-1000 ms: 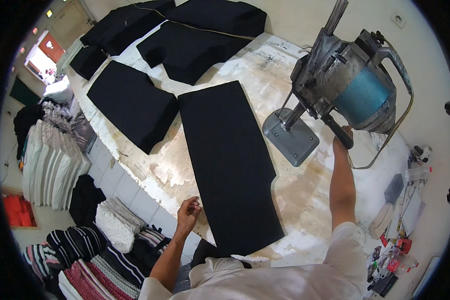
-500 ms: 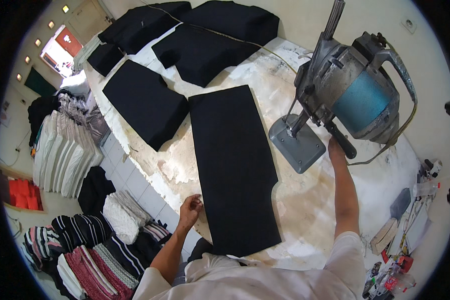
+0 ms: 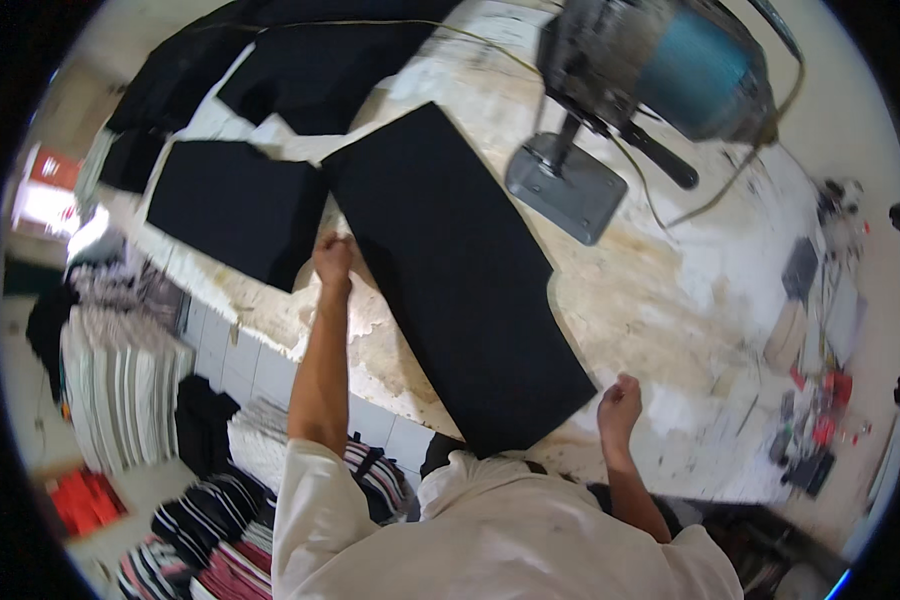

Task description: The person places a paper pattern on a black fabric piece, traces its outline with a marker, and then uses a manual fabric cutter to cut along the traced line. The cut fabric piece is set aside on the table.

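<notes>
A long stack of black fabric [image 3: 460, 270] lies slantwise on the pale table before me. By its far left edge is my left hand [image 3: 333, 258], fingers curled closed; their tips are hidden, and I cannot tell if they grip anything. A shorter black fabric block [image 3: 235, 210] sits just left of that hand. My right hand [image 3: 620, 402] hovers close to the stack's near right corner, its fingers curled in, with nothing visible in them. Beyond the stack stands a fabric cutting machine [image 3: 660, 80] with a blue motor body, a black handle and a grey base plate [image 3: 567, 190], apart from both hands.
More black fabric pieces [image 3: 330, 75] cover the far left of the worn table [image 3: 690, 300]. A power cord [image 3: 490, 45] runs across them to the cutter. Bottles and small tools [image 3: 820, 400] line the right edge. Folded white fabric [image 3: 120, 385] is piled at left.
My right hand has left the cutter's handle and come back toward me. My left hand has moved farther away along the stack's left edge. The view has shifted and turned.
</notes>
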The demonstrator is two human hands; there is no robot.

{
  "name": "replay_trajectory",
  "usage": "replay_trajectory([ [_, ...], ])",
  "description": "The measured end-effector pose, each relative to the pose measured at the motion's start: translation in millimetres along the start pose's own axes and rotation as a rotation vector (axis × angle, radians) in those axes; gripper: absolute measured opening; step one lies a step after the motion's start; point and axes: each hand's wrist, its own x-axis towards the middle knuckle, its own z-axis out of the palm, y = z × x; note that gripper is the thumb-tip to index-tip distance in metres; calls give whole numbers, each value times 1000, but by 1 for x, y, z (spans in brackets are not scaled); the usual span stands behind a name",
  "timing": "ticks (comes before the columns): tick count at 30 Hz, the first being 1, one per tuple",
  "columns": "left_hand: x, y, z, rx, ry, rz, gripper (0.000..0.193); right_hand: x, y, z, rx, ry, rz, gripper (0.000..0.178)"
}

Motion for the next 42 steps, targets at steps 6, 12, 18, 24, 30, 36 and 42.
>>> replay_trajectory([
  [6,101,21,30,208,-141,-133,48,-93,-31,23,767,-128,812,33],
  [12,92,43,38,36,-68,-312,54,-77,-72,43,908,-87,878,40],
  [18,77,69,34,-11,-188,-430,52,-79,-73,28,1056,-159,783,46],
  [24,98,40,46,87,-139,-318,52,-75,-71,13,971,-169,691,67],
  [30,32,33,41,205,-216,-348,41,4,-8,-46,882,-242,421,48],
  [36,-169,37,20,-279,-26,-525,26,143,61,-100,644,-314,302,35],
  [42,-247,44,-5,-288,-52,-499,23,189,79,-107,727,-282,331,45],
])
